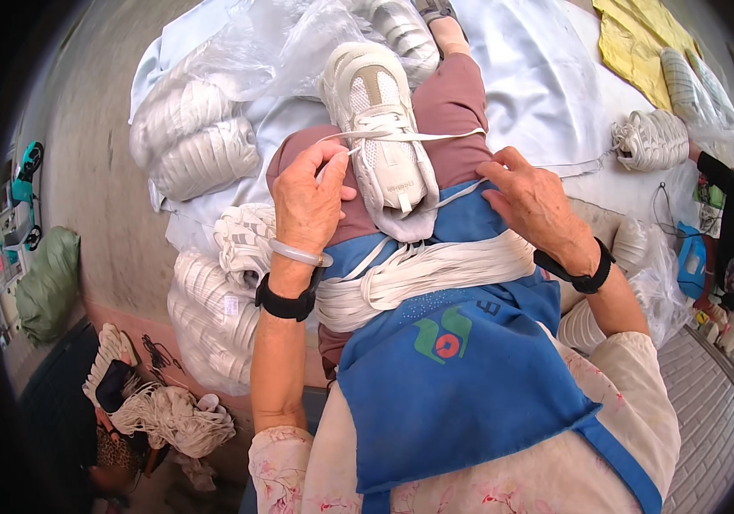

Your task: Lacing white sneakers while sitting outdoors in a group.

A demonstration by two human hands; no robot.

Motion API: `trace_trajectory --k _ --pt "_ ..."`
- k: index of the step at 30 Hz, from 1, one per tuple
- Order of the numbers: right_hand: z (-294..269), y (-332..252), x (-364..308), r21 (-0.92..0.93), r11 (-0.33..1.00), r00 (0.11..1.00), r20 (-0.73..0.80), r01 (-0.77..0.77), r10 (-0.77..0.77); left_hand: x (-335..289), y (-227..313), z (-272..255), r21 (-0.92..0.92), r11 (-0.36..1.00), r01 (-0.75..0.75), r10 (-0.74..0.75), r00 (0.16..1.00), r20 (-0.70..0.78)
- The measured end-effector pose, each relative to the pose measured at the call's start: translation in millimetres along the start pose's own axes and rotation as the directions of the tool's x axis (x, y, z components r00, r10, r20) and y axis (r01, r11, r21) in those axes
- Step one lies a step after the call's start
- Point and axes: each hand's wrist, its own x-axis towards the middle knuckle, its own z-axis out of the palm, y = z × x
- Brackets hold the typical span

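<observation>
One blue apron (470, 411) spread below; one pale shoe (403, 176) between the thighs (457, 107), toe outward; apparently tying, with left hand (308, 195) pinched on white lace (440, 136), right hand (538, 204) curled nearby, its hold unclear; next, probably, an even pull on both ends

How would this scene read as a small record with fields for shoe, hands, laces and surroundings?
Shoe: white mesh lace-up sneaker, over mauve trousers, toe facing away
Left hand: fingertips at the flat white lace; pinch unclear
Right hand: fingertips near the lace; pinch unclear
Laces: long white bundle across blue cloth apron
Surroundings: crinkled yellow sheet, right; bulging green sack, left
</observation>
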Motion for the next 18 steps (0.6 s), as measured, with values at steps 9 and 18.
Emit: trace_trajectory --k 9,18 --pt "32.3 -7.0 8.8 0.062 0.972 0.971 0.061 0.226 -0.23 19.5 -5.0 -5.3 0.06 0.998 -0.021 0.017 0.998 0.062" --pt "31.3 4.1 35.4 0.264 0.953 0.981 -0.161 0.149 -0.109 28.4 -8.7 -8.2 0.045 0.998 0.042 -0.045 0.995 0.087"
